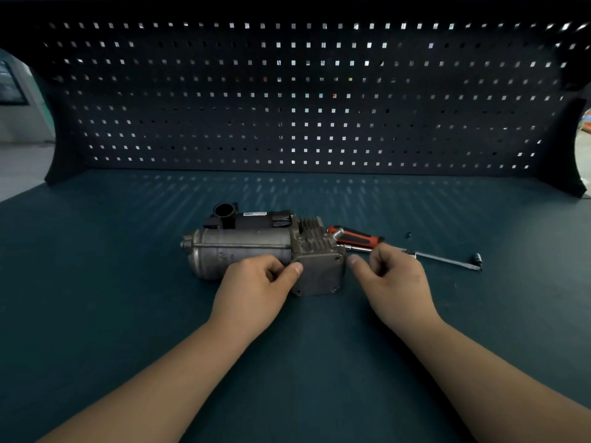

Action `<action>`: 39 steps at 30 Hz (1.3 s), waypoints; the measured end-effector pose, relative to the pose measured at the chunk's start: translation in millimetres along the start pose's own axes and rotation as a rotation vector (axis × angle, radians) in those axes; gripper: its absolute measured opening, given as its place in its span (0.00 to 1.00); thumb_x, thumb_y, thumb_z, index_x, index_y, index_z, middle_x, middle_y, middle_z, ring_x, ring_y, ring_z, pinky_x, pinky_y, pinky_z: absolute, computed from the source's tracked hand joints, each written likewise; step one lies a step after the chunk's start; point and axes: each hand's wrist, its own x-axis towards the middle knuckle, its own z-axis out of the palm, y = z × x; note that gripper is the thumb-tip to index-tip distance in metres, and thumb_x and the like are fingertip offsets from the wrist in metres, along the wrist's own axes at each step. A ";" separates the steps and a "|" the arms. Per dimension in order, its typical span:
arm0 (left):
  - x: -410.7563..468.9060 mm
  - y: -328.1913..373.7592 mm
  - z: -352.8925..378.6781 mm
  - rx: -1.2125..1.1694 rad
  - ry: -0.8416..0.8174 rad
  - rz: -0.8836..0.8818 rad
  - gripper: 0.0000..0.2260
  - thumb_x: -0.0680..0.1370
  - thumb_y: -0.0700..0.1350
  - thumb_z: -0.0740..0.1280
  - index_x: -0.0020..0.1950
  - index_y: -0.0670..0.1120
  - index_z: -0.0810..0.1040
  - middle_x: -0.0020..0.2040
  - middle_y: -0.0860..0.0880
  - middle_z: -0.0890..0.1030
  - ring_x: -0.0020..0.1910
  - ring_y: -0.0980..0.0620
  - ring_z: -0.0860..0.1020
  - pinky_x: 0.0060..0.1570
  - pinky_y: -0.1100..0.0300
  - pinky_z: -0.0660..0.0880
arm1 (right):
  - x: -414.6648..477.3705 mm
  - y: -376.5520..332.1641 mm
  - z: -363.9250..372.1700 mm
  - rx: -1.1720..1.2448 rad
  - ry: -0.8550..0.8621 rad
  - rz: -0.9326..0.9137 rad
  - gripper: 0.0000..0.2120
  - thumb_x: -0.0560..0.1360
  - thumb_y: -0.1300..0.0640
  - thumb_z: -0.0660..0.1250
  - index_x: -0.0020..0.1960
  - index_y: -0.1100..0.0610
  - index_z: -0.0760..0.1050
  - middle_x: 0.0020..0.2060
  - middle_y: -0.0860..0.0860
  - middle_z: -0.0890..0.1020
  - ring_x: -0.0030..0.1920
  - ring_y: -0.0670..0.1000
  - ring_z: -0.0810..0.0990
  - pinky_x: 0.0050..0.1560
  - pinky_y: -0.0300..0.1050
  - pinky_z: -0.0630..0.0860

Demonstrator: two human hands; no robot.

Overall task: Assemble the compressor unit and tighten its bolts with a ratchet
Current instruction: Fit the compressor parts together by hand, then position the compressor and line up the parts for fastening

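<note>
compressor unit (252,247) lay on its side mid-bench (128,282). left hand (256,284) gripped it, thumb on the square end cover (321,273). right hand (391,276) was curled, thumb just beside the cover; could not tell if it held anything. ratchet (361,239) lay behind it.

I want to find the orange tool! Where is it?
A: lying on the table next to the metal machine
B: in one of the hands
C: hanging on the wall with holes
A: the orange-handled tool lies on the table, just right of the compressor.
</note>
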 end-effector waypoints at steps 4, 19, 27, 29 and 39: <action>-9.3 26.9 -14.1 -0.934 -0.191 -0.708 0.18 0.79 0.58 0.62 0.39 0.45 0.77 0.25 0.53 0.67 0.22 0.56 0.64 0.21 0.64 0.58 | -27.0 -19.4 -8.5 0.023 -0.122 -0.131 0.13 0.70 0.45 0.67 0.33 0.49 0.68 0.25 0.42 0.73 0.26 0.43 0.68 0.27 0.35 0.65; -43.6 50.8 6.2 -1.197 -0.741 -0.911 0.27 0.80 0.62 0.54 0.57 0.38 0.75 0.26 0.45 0.74 0.26 0.49 0.77 0.46 0.50 0.79 | -39.8 -39.5 -17.3 -0.438 -0.609 -0.366 0.09 0.74 0.43 0.65 0.46 0.48 0.77 0.42 0.43 0.72 0.45 0.46 0.76 0.46 0.44 0.73; -36.1 43.5 5.9 -1.178 -0.682 -0.891 0.25 0.81 0.57 0.56 0.58 0.36 0.77 0.38 0.42 0.81 0.31 0.51 0.79 0.36 0.58 0.80 | -30.8 -36.9 -28.9 -0.430 -0.630 -0.433 0.07 0.76 0.45 0.65 0.47 0.47 0.76 0.43 0.42 0.73 0.44 0.45 0.75 0.46 0.44 0.73; -34.8 40.9 7.3 -1.162 -0.682 -0.875 0.25 0.82 0.55 0.55 0.61 0.35 0.77 0.44 0.40 0.82 0.33 0.50 0.80 0.36 0.58 0.80 | -28.6 -35.6 -31.8 -0.429 -0.660 -0.455 0.06 0.75 0.46 0.66 0.48 0.47 0.78 0.44 0.42 0.74 0.45 0.45 0.76 0.47 0.42 0.73; -29.1 27.8 11.4 -0.828 -0.452 -0.565 0.08 0.81 0.45 0.62 0.47 0.45 0.79 0.30 0.51 0.76 0.24 0.57 0.73 0.22 0.64 0.69 | -21.5 -21.3 -23.3 0.001 -0.389 -0.078 0.08 0.75 0.55 0.69 0.38 0.48 0.75 0.31 0.45 0.81 0.32 0.46 0.78 0.38 0.43 0.78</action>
